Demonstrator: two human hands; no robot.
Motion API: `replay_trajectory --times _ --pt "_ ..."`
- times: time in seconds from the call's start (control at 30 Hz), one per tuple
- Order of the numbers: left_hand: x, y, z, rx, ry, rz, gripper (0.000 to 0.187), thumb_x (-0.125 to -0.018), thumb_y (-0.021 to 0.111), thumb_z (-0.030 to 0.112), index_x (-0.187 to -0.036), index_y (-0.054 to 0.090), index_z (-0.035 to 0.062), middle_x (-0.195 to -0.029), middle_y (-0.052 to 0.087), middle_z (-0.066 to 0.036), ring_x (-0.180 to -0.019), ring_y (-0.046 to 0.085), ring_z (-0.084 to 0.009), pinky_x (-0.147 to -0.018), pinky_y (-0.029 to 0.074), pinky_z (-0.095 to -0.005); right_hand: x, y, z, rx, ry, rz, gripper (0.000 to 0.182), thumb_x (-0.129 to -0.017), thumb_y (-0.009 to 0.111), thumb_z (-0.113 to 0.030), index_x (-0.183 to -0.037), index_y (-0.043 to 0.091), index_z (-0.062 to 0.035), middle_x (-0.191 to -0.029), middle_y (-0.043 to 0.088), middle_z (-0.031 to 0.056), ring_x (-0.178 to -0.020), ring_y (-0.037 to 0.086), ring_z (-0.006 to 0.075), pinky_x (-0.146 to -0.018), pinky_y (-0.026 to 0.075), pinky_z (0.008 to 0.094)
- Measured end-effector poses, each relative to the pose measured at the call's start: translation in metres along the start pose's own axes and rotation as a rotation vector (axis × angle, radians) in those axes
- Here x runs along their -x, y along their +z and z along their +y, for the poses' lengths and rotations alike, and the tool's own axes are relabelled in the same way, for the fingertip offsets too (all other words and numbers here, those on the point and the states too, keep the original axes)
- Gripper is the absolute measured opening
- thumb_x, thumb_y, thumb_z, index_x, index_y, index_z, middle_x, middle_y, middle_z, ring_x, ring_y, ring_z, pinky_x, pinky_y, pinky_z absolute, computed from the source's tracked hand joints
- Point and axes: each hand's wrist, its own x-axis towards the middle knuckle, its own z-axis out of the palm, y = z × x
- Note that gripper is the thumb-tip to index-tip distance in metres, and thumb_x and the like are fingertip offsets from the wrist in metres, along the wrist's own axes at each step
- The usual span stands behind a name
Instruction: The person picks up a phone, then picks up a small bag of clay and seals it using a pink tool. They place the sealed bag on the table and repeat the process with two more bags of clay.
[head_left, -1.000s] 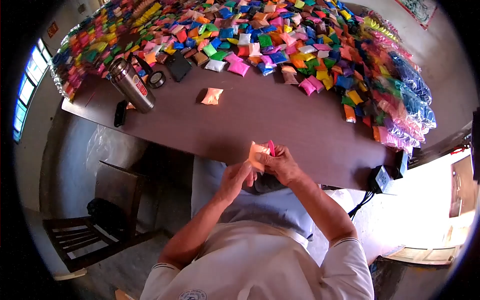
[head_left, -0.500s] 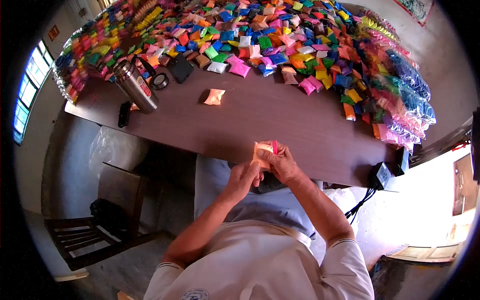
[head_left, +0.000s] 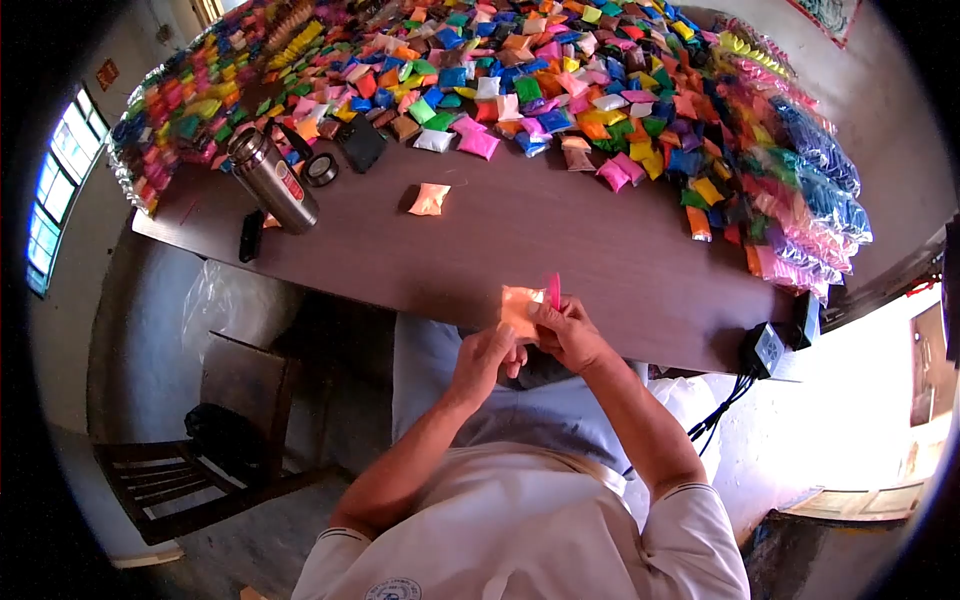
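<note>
A small light-orange packet (head_left: 519,306) is held up in front of my body, at the near edge of the table. My left hand (head_left: 484,362) pinches its lower left corner, the fingers curled in. My right hand (head_left: 568,336) grips its right side with the thumb laid across the front. A slim pink item (head_left: 554,288) sticks up from between the right fingers, beside the packet; its kind cannot be made out. Farther up the table lies another light-orange packet (head_left: 429,199), apart from both hands.
A heap of many-coloured packets (head_left: 520,80) covers the back of the brown table (head_left: 560,235). At left stand a steel thermos (head_left: 275,185), its lid (head_left: 320,169) and a black box (head_left: 360,143). A small device with cables (head_left: 764,350) sits at the right corner. A wooden chair (head_left: 215,440) is lower left.
The orange packet now stands flatter and shows more of its face above my fingers. More of the pink item is visible. Both hands have shifted only slightly.
</note>
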Motion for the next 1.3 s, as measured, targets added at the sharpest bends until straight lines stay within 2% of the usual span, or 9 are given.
replay_trajectory --times 0.13,0.3,0.47,0.53,0.7,1.03,1.13,1.2,1.3 --pt "0.001 0.005 0.006 0.009 -0.013 -0.005 0.048 -0.097 0.044 0.046 -0.069 0.046 0.0080 -0.069 0.056 -0.007 -0.059 0.049 -0.0115 -0.056 0.040 -0.0262 -0.007 -0.019 0.012 0.078 0.029 -0.005 0.023 -0.092 0.060 -0.022 -0.082 0.065 -0.0018 -0.065 0.061 0.0030 -0.051 0.053 0.0096 -0.043 0.038 0.0246" --pt "0.001 0.005 0.007 0.038 -0.036 -0.009 0.047 -0.097 0.045 0.047 -0.069 0.046 0.0088 -0.067 0.057 -0.007 -0.059 0.049 -0.0117 -0.055 0.039 -0.0264 0.001 0.004 -0.001 -0.038 -0.004 0.051 0.021 -0.091 0.062 -0.021 -0.078 0.066 -0.0040 -0.060 0.056 -0.0007 -0.045 0.041 0.0062 -0.041 0.025 0.0244" --pt "0.001 0.003 0.002 0.134 -0.066 -0.013 0.046 -0.097 0.047 0.044 -0.069 0.048 0.0069 -0.068 0.057 -0.009 -0.056 0.050 -0.0119 -0.053 0.042 -0.0245 0.000 0.009 -0.001 -0.090 -0.004 0.046 0.023 -0.091 0.061 -0.021 -0.078 0.065 -0.0031 -0.056 0.051 -0.0016 -0.042 0.039 0.0058 -0.039 0.026 0.0226" --pt "-0.001 0.004 0.002 0.135 -0.067 -0.024 0.047 -0.095 0.047 0.047 -0.067 0.046 0.0095 -0.065 0.058 -0.008 -0.055 0.049 -0.0127 -0.053 0.037 -0.0257 -0.002 0.009 0.002 -0.109 -0.038 0.062 0.024 -0.092 0.061 -0.023 -0.078 0.065 -0.0031 -0.057 0.052 -0.0013 -0.042 0.039 0.0060 -0.039 0.026 0.0224" --pt "0.000 0.008 0.009 0.103 -0.075 -0.001 0.047 -0.096 0.048 0.046 -0.066 0.046 0.0092 -0.065 0.059 -0.008 -0.054 0.049 -0.0133 -0.053 0.037 -0.0261 -0.002 0.010 0.007 -0.031 -0.056 0.148 0.030 -0.094 0.056 -0.027 -0.078 0.065 -0.0035 -0.058 0.054 0.0002 -0.043 0.042 0.0073 -0.039 0.030 0.0225" --pt "0.002 0.006 0.007 0.080 -0.064 -0.005 0.047 -0.095 0.048 0.046 -0.066 0.047 0.0088 -0.065 0.058 -0.010 -0.055 0.050 -0.0142 -0.052 0.038 -0.0266 0.001 0.013 0.002 0.043 -0.037 0.185 0.029 -0.093 0.053 -0.026 -0.077 0.063 -0.0041 -0.057 0.052 0.0007 -0.041 0.040 0.0085 -0.038 0.027 0.0225" --pt "0.002 0.004 0.002 0.180 -0.101 0.001 0.046 -0.095 0.049 0.045 -0.066 0.046 0.0095 -0.065 0.058 -0.011 -0.055 0.050 -0.0153 -0.053 0.039 -0.0275 -0.002 -0.005 0.007 -0.148 0.097 0.163 0.026 -0.090 0.054 -0.027 -0.078 0.062 -0.0059 -0.057 0.050 -0.0015 -0.042 0.039 0.0076 -0.039 0.026 0.0240" --pt "0.002 0.004 0.003 0.244 -0.127 -0.004 0.046 -0.095 0.049 0.045 -0.066 0.046 0.0097 -0.065 0.058 -0.011 -0.055 0.050 -0.0162 -0.054 0.040 -0.0281 -0.007 -0.025 0.017 -0.283 0.108 -0.055 0.024 -0.088 0.055 -0.027 -0.078 0.061 -0.0064 -0.057 0.047 -0.0023 -0.043 0.038 0.0088 -0.039 0.025 0.0244" --pt "0.002 0.003 0.001 0.372 -0.149 -0.044 0.045 -0.095 0.049 0.045 -0.066 0.046 0.0104 -0.065 0.057 -0.011 -0.055 0.050 -0.0178 -0.055 0.041 -0.0294 -0.005 -0.029 0.017 -0.141 0.096 -0.104 0.022 -0.089 0.058 -0.027 -0.086 0.062 -0.0052 -0.063 0.053 -0.0003 -0.046 0.041 0.0091 -0.041 0.025 0.0242"
